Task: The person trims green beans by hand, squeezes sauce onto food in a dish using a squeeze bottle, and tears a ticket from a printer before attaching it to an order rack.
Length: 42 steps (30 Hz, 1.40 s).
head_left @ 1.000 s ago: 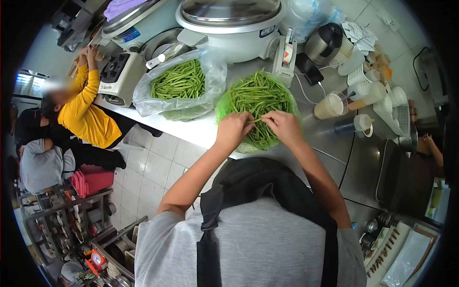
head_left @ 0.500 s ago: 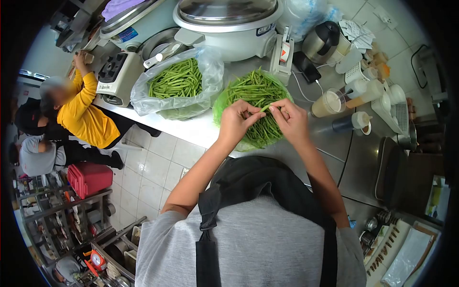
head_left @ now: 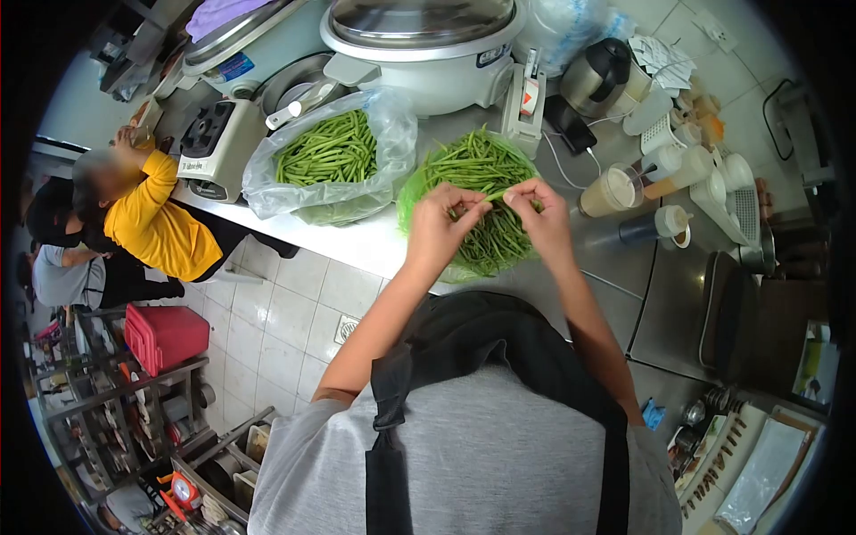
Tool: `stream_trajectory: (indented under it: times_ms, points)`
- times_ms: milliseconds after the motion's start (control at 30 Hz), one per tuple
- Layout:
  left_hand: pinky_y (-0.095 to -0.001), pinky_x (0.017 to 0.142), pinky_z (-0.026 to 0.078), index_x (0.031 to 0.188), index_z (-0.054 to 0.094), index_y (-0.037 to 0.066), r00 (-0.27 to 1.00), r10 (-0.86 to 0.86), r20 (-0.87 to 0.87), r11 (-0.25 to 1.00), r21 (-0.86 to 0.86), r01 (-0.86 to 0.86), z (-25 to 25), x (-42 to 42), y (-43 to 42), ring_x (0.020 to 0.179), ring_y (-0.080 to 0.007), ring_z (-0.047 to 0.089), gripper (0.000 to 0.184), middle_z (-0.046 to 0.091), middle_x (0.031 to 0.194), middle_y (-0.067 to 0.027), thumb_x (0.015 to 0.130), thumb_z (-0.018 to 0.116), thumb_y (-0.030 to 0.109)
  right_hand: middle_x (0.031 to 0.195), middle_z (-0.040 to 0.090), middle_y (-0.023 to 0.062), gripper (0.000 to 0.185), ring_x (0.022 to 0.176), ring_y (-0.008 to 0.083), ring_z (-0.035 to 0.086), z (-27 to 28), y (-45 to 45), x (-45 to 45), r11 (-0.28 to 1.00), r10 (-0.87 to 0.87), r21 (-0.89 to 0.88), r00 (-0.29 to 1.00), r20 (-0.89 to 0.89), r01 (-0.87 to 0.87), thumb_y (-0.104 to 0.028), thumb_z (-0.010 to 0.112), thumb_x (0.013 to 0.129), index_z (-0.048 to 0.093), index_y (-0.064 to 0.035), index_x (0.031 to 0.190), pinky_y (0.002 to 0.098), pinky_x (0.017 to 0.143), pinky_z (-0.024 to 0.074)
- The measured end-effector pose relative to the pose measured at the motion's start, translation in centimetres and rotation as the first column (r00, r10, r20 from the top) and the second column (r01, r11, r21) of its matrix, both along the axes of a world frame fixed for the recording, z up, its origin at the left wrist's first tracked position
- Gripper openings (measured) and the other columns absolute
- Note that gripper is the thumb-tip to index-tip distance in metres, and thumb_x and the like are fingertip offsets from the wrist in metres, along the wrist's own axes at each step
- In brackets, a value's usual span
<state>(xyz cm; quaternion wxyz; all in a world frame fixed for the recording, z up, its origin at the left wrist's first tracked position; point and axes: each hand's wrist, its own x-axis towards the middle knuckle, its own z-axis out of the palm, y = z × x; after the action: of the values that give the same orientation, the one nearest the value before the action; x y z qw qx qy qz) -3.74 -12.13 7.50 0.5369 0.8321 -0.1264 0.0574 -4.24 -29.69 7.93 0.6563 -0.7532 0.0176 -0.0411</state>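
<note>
Both hands are over a green plastic bag [head_left: 408,198] heaped with whole green beans [head_left: 481,160]. My left hand [head_left: 443,227] pinches a green bean [head_left: 496,195] between thumb and fingers. At the bean's other end, my right hand [head_left: 546,223] has its thumb and fingertips closed on it. To the left stands an open clear plastic bag [head_left: 259,192] containing green bean pieces [head_left: 328,150] that look shorter than those in the green bag.
Behind the bags are a large rice cooker [head_left: 428,67] and a blender base [head_left: 214,147]. On the right sit a phone [head_left: 571,129] with a cable, sauce bottles [head_left: 682,178] and a steel jug [head_left: 596,76]. A person in yellow [head_left: 160,223] is at the counter's left.
My hands have shifted slightly, with the fingertips a little farther apart along the bean. The person in yellow has raised their hands toward the face, holding a cup.
</note>
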Motion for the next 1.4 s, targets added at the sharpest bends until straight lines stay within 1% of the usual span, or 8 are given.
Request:
stream_trajectory:
  times_ms: [100,333,500,700,967,1067,1167,1400]
  points:
    - [-0.0321,0.061,0.044,0.091,0.072,0.009,0.951,-0.104,0.290,0.955,0.297,0.013,1.9,0.7,1.5,0.071,-0.0198,0.053,0.016,0.058,0.074,-0.0037,0.075,0.074,0.013,0.065,0.058,0.0022,0.015,0.060,0.0058,0.051,2.8,-1.4,-0.4,0.884,0.173,-0.417,0.976,-0.130,-0.212,-0.017,0.065,0.086,0.062,-0.0021,0.085,0.0240,0.058,0.0415]
    - [-0.0342,0.066,0.044,0.091,0.073,0.013,0.926,-0.189,0.328,0.949,0.304,0.086,3.5,1.6,2.0,0.077,-0.0232,0.052,0.017,0.057,0.080,-0.0052,0.075,0.072,0.010,0.069,0.060,0.0034,0.023,0.063,0.0083,0.052,3.1,-1.4,0.2,0.895,0.308,-0.304,0.945,-0.106,-0.326,-0.024,0.061,0.090,0.061,-0.0011,0.088,0.0256,0.061,0.0433]
    - [-0.0309,0.067,0.045,0.097,0.072,0.009,0.982,-0.152,0.108,0.988,0.042,0.148,1.9,0.6,1.6,0.076,-0.0167,0.054,0.019,0.057,0.079,-0.0041,0.079,0.071,0.007,0.072,0.058,-0.0013,0.022,0.063,0.0065,0.049,3.2,-1.3,-0.4,0.911,0.353,-0.181,0.927,-0.126,-0.371,-0.023,0.058,0.093,0.060,-0.0013,0.090,0.0244,0.057,0.0403]
    - [-0.0228,0.062,0.050,0.100,0.069,0.001,0.931,-0.213,-0.298,0.837,-0.547,0.017,-1.3,-0.4,-0.6,0.072,-0.0059,0.053,0.016,0.061,0.083,0.0002,0.086,0.067,0.008,0.066,0.041,-0.0056,0.017,0.055,0.0011,0.033,-0.3,-0.1,-1.1,0.857,0.307,0.447,0.951,-0.040,-0.258,-0.021,0.051,0.098,0.053,-0.0046,0.093,0.0185,0.049,0.0273]
    - [-0.0195,0.060,0.051,0.105,0.067,0.002,0.779,-0.376,-0.501,0.636,-0.751,-0.176,-1.2,-1.4,-1.7,0.070,-0.0044,0.055,0.022,0.063,0.086,0.0008,0.090,0.064,0.018,0.068,0.043,-0.0051,0.017,0.054,0.0017,0.034,-1.5,1.7,-1.3,0.848,0.110,0.527,0.991,-0.073,-0.055,-0.019,0.050,0.098,0.052,-0.0040,0.092,0.0204,0.048,0.0288]
    - [-0.0226,0.060,0.049,0.102,0.069,0.003,0.817,-0.265,-0.513,0.786,-0.605,-0.125,-0.5,-1.0,-1.1,0.069,-0.0061,0.053,0.019,0.062,0.082,0.0003,0.090,0.064,0.017,0.067,0.046,-0.0022,0.019,0.054,0.0074,0.041,-1.0,1.1,-1.2,0.983,0.086,0.160,0.996,0.017,-0.087,-0.020,0.052,0.097,0.053,-0.0031,0.089,0.0256,0.049,0.0348]
    - [-0.0294,0.063,0.046,0.099,0.071,0.005,0.997,-0.063,-0.037,0.998,0.001,0.063,0.2,-0.2,0.2,0.071,-0.0136,0.053,0.016,0.059,0.076,-0.0017,0.086,0.066,0.014,0.068,0.050,0.0043,0.019,0.057,0.0155,0.048,1.4,-0.1,-1.3,0.952,0.165,-0.268,0.985,0.054,-0.145,-0.020,0.056,0.094,0.053,-0.0027,0.087,0.0313,0.054,0.0400]
    - [-0.0349,0.070,0.043,0.092,0.073,0.013,0.933,-0.203,0.296,0.907,0.415,0.066,2.9,0.4,1.0,0.082,-0.0248,0.052,0.017,0.059,0.082,-0.0032,0.075,0.072,0.014,0.074,0.055,0.0124,0.017,0.068,0.0267,0.057,3.3,-1.0,-0.9,0.707,0.368,-0.658,0.930,0.027,-0.260,-0.018,0.059,0.089,0.055,-0.0028,0.083,0.0375,0.061,0.0442]
